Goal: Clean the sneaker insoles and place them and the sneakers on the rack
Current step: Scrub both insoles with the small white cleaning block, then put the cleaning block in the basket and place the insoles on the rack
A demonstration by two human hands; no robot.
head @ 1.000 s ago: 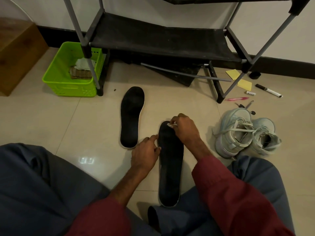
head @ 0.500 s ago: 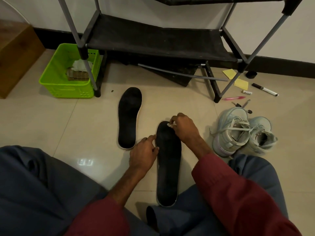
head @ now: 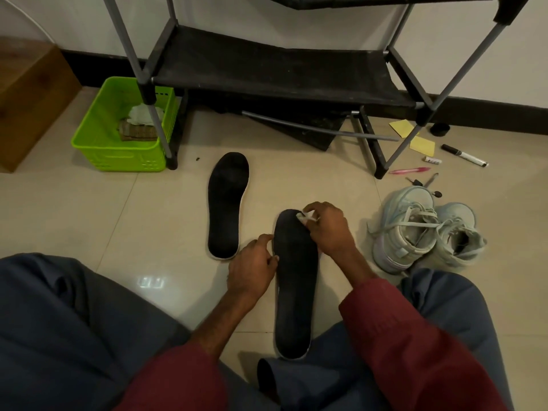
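Observation:
Two black insoles lie on the tiled floor. The near insole point(head: 295, 292) runs between my knees. My left hand point(head: 252, 269) presses on its left edge with bent fingers. My right hand point(head: 327, 229) is closed on a small white wipe point(head: 304, 217) held against the insole's toe end. The other insole point(head: 226, 204) lies free to the left and farther away. Two pale sneakers point(head: 424, 229) stand side by side at the right. The black shoe rack point(head: 275, 69) stands behind, its lower shelf bare.
A green basket point(head: 118, 155) holding cloths sits by the rack's left leg, with a wooden box point(head: 26, 93) farther left. Yellow notes point(head: 421, 143), a marker point(head: 464, 155), a pink pen point(head: 410, 170) and keys lie on the floor behind the sneakers. A loose grey rod point(head: 320, 126) lies under the rack.
The view has tilted slightly. My right hand keeps the wipe at the insole's toe end with little shift, and my left hand stays on the insole's edge.

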